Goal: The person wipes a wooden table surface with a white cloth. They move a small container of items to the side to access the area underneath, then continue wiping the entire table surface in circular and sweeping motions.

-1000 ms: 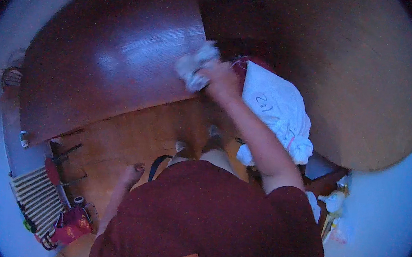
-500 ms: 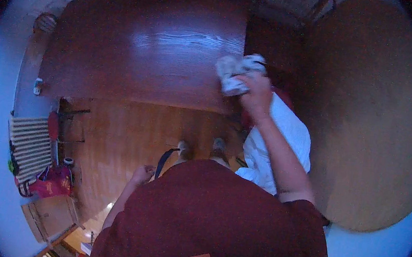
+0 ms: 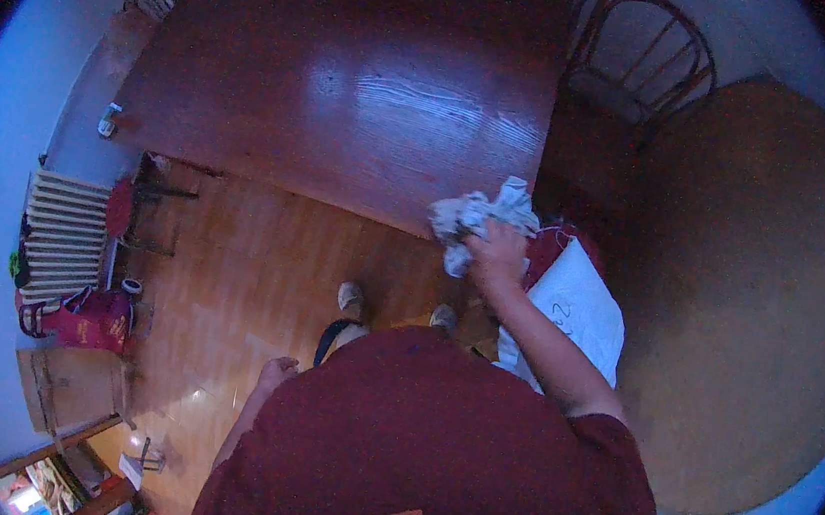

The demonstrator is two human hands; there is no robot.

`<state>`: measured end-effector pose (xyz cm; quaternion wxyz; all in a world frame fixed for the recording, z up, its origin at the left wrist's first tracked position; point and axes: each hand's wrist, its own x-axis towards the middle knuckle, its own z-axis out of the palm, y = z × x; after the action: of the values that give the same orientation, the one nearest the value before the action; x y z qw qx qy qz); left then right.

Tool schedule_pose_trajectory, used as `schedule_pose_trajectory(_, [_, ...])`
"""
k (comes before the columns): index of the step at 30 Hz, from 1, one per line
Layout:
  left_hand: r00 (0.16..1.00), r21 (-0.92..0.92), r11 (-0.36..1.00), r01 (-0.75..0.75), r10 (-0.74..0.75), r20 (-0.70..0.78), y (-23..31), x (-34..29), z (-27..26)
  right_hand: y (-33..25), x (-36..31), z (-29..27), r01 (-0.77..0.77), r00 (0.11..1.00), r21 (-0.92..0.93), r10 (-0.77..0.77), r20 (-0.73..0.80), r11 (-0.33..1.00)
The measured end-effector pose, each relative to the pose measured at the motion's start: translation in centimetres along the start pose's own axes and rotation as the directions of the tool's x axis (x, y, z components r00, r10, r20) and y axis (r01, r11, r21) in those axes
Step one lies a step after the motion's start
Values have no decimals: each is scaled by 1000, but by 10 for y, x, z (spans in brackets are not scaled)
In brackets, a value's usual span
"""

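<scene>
My right hand (image 3: 500, 255) is closed around a crumpled grey-white cloth (image 3: 482, 215). The cloth is at the near right corner of a dark red-brown wooden table (image 3: 281, 73), partly over its edge; whether it presses on the top I cannot tell. Low at my left side hangs my left hand (image 3: 276, 374), holding nothing that I can see, its fingers loosely apart. Close to it a dark strap (image 3: 329, 337) curves beside my leg. Beneath my right forearm sits a white bag (image 3: 582, 316) with dark marks on it.
A large brown oval panel (image 3: 751, 293) stands to the right. Behind the table's right end is a wooden-backed chair (image 3: 645, 56). Along the left are a striped radiator (image 3: 68, 236), a red bag (image 3: 96, 322) and a cardboard box (image 3: 77, 388). A small bottle (image 3: 108, 120) stands by the table's left corner.
My right hand has drawn the cloth back toward me, from the tabletop to the near corner. The view has shifted and turned, showing more of the chair and floor. My left hand still hangs low.
</scene>
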<state>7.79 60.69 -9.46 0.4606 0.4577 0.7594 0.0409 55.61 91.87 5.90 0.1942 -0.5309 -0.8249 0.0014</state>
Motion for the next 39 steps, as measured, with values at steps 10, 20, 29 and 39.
schedule_pose_trajectory(10, [996, -52, 995, 83, -84, -17, 99, 95, -136, -25, 27, 39, -85, 990, 120, 70, 126, 989])
schedule_pose_trajectory(20, [982, 294, 940, -174, 189, -24, 86, 117, -203, -68, 32, 27, -367, 926, -20, 368, 90, 930])
schedule_pose_trajectory(29, [860, -27, 873, -487, 474, -190, 192, 147, -233, -47, 43, 29, -65, 996, 56, 68, -57, 996])
schedule_pose_trajectory(39, [549, 613, 509, -604, 824, -143, 341, 155, -195, -85, 66, 29, -221, 970, 74, 212, 115, 972])
